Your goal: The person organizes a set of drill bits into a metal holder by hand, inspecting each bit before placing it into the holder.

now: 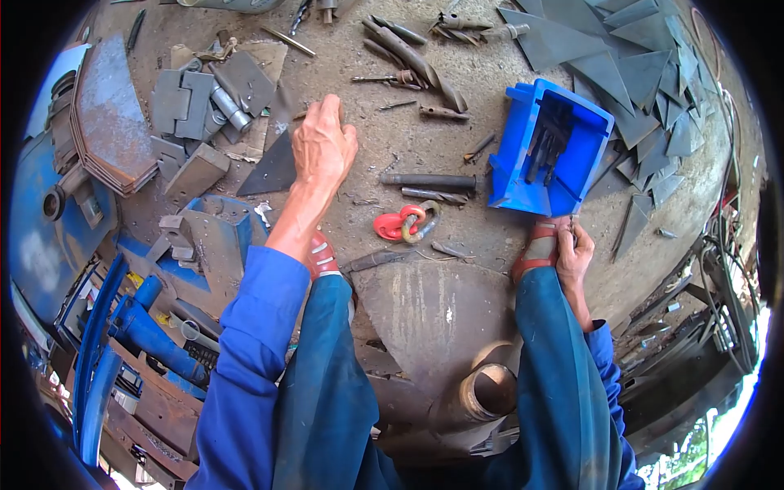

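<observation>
Left hand [322,147] curls beyond one red fitting [389,226], right hand [574,255] beside one blue bin [514,155], grips unclear.

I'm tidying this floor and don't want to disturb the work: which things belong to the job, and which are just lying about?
Likely the job's:
blue bin, near the right hand
dark pieces inside it
drill bits on the ground

Probably just lying about:
red fitting
overlapping grey plates
open-ended pipe
</observation>
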`<state>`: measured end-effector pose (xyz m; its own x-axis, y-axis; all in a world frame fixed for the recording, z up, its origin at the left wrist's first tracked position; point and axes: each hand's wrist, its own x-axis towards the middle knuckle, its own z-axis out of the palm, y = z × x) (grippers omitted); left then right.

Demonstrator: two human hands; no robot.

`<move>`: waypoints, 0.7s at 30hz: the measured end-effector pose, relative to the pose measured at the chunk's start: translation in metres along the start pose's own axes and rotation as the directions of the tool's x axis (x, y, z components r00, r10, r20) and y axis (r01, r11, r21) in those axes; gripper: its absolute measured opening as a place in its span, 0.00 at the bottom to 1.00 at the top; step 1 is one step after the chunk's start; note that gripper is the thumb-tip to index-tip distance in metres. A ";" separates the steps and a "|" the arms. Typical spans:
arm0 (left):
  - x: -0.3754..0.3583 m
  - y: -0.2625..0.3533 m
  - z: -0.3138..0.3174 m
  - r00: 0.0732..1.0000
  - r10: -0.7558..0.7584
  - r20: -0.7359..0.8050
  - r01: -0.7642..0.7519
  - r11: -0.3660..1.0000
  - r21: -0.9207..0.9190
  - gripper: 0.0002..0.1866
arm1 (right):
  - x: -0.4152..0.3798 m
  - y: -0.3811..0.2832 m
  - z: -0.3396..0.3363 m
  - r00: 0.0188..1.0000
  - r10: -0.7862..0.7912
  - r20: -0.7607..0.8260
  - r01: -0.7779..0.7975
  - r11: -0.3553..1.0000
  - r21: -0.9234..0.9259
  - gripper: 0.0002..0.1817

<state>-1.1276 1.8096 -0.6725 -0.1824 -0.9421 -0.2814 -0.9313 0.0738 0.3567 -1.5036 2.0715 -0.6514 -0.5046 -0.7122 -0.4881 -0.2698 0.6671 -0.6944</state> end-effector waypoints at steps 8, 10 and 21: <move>0.000 -0.009 0.009 0.994 0.038 -0.100 -0.042 0.998 -0.035 0.10 | 0.000 -0.007 0.002 1.000 0.002 -0.011 -0.002 1.000 0.008 0.12; 0.000 -0.009 0.011 0.992 0.029 -0.123 -0.035 0.998 -0.053 0.09 | 0.000 -0.004 0.001 1.000 -0.007 -0.014 0.007 1.000 -0.022 0.11; 0.000 -0.010 0.009 0.992 0.054 -0.114 -0.050 0.998 0.044 0.07 | 0.000 -0.011 0.005 0.998 -0.054 -0.044 0.054 0.999 -0.005 0.12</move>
<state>-1.1212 1.8121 -0.6841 -0.1957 -0.9678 -0.1581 -0.9341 0.1349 0.3306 -1.4969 2.0634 -0.6465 -0.5248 -0.7367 -0.4264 -0.3009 0.6292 -0.7167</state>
